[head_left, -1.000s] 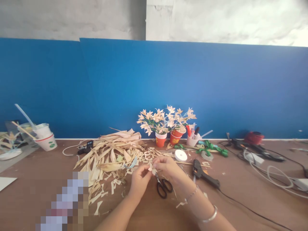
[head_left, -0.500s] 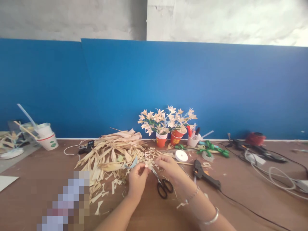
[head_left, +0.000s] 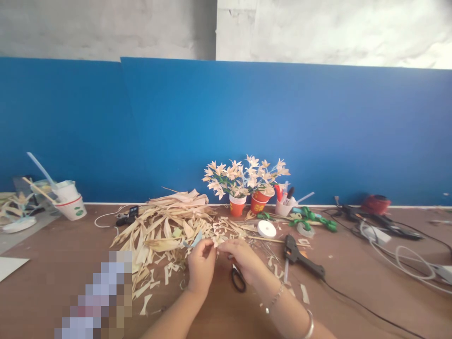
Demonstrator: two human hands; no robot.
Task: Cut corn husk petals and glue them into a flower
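Note:
My left hand [head_left: 202,267] pinches a small pale husk flower [head_left: 219,239] between thumb and fingertips. From the other side, my right hand [head_left: 243,258] reaches over and its closed fingertips meet at the same flower. The fingers partly hide the flower, so its stem does not show. Beneath my right hand lies a pair of black-handled scissors [head_left: 238,280], largely covered. Dried corn husks [head_left: 165,221] are heaped just beyond and left of my left hand, with cut scraps [head_left: 171,273] scattered in front.
Similar flowers [head_left: 252,172] stand in red paper cups [head_left: 237,207] by the blue partition [head_left: 176,117]. A white roll [head_left: 266,229], a glue gun [head_left: 302,256] with its cord, and green-wrapped pieces [head_left: 310,216] lie to the right. A white cup [head_left: 73,209] stands far left.
My right hand has moved left and down onto the flower, coming over the scissors and covering more of them. My left hand has hardly moved.

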